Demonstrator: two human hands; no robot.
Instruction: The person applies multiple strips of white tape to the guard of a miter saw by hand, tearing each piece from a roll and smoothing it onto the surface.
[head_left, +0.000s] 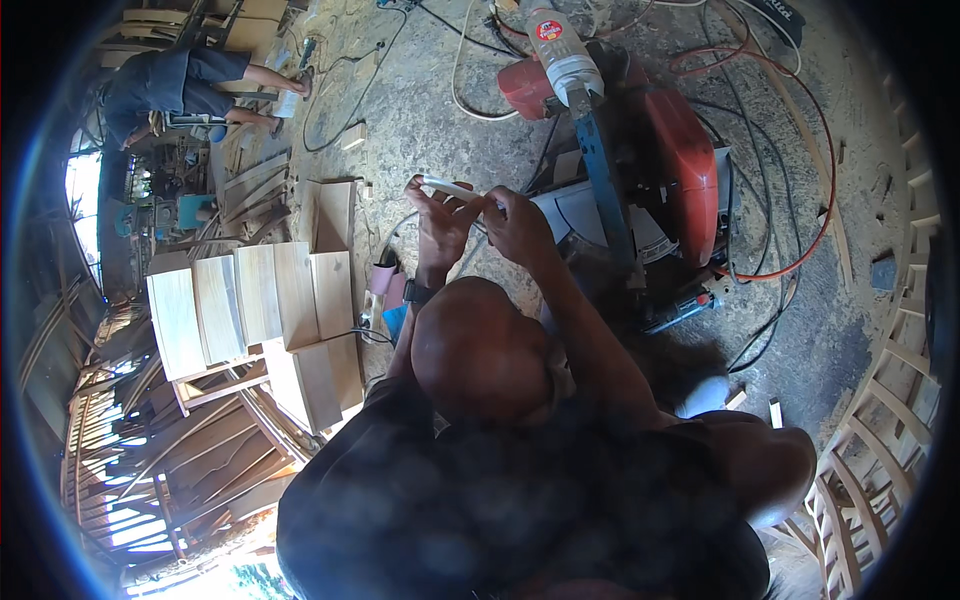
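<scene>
My left hand (445,222), with a dark watch (415,291) at its wrist, is curled round a slim pale object (450,187), seen nearly edge-on. Its kind I cannot make out. At the object's right end, the fingers of my right hand (518,228) are bent and pressed together on it. Both hands are raised in front of me, close together. Just right of my right hand stands a machine with a red housing (683,170) and a blue bar (600,165). A plastic bottle (562,52) with a round red label is at the bar's far end.
Pale wooden panels (262,300) are stacked at the left, with curved wood pieces (170,450) beyond. A person (175,85) bends at the far left. Cables and a red hose (833,165) cross the floor. A blue hand tool (680,313) lies beside the machine.
</scene>
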